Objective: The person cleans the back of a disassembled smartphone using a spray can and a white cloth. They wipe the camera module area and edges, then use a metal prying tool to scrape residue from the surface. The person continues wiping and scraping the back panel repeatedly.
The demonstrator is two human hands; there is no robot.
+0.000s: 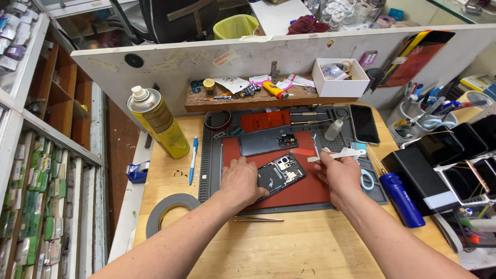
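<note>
An opened phone (281,174) with its circuit boards showing lies on a red pad (305,188) inside a grey work mat (212,170). My left hand (240,181) presses on the phone's near left end. My right hand (338,173) pinches a white strip-like tool (338,154) just right of the phone. The phone's dark back cover (266,140) lies apart, farther back on the mat.
A yellow spray can (159,123), blue pen (193,159) and tape roll (170,209) are at left. Tweezers (256,219) lie on the near wood. A blue bottle (402,199), black box (421,178), small dropper bottle (334,129) and another phone (364,124) stand right. A wooden shelf (268,98) runs behind.
</note>
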